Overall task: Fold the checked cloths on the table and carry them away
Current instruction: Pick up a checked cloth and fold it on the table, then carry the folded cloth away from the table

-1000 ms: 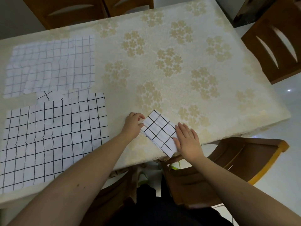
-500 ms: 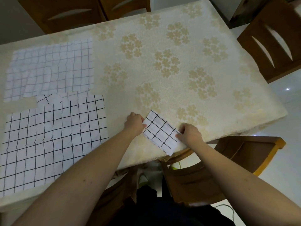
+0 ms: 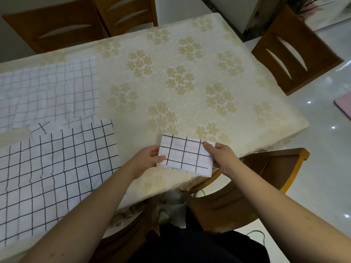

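A small folded white cloth with black checks (image 3: 187, 155) is held level above the table's near edge. My left hand (image 3: 147, 160) pinches its left side, thumb on top. My right hand (image 3: 221, 155) grips its right side, fingers curled over the edge. A large black-checked cloth (image 3: 53, 173) lies spread flat on the table at the near left. Behind it a paler, finer-checked cloth (image 3: 49, 92) lies flat at the far left. Small checked scraps (image 3: 40, 128) sit between the two.
The table (image 3: 190, 73) wears a cream cloth with a gold flower pattern. Wooden chairs stand at the far side (image 3: 62, 25), at the right (image 3: 292, 59) and right below me (image 3: 256, 179). A pink object (image 3: 343, 105) lies on the glossy floor at right.
The folded cloth lay tilted on the table under both hands. Both hands now hold it by its ends, lifted off the table and turned level. The camera view has shifted.
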Demonstrator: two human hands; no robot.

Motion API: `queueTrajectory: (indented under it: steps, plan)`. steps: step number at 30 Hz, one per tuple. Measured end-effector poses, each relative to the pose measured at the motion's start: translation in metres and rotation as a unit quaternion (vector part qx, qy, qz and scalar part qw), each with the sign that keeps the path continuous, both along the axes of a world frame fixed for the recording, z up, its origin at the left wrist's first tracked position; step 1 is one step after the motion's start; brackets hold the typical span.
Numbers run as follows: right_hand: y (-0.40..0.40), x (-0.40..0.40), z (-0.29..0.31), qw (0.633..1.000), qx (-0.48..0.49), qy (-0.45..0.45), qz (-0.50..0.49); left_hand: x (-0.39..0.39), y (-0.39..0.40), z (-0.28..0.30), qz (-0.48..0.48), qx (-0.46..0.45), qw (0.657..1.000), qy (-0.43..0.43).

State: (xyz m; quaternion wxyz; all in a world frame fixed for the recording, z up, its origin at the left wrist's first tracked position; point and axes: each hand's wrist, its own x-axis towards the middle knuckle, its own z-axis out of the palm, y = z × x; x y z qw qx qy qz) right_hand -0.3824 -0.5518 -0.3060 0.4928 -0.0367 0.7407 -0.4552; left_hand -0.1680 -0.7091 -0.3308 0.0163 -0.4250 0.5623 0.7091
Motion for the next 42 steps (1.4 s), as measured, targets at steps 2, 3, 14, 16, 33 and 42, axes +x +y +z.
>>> queueTrajectory:
  steps: [2, 3, 14, 16, 33, 42]
  plan:
    - [0.007, 0.005, 0.009, 1.000, -0.017, -0.017, -0.011, 0.005, 0.008, 0.009, 0.024, 0.030, 0.999, 0.029]
    - [0.013, 0.008, 0.013, 0.999, -0.027, -0.027, -0.016, 0.008, 0.011, 0.012, 0.034, 0.040, 0.998, 0.040]
    - [0.082, 0.052, 0.068, 0.993, -0.102, 0.011, -0.061, 0.013, 0.054, 0.064, 0.030, -0.018, 0.997, 0.062]
    - [0.097, 0.057, 0.077, 0.991, -0.107, 0.031, -0.068, 0.007, 0.064, 0.073, 0.038, -0.040, 0.996, 0.067]
    - [0.314, 0.049, 0.111, 0.976, -0.136, 0.058, -0.159, -0.070, 0.220, 0.140, -0.151, -0.055, 0.986, 0.046]
    - [0.443, 0.031, 0.114, 0.968, -0.126, 0.038, -0.215, -0.118, 0.334, 0.151, -0.226, -0.042, 0.973, 0.020]
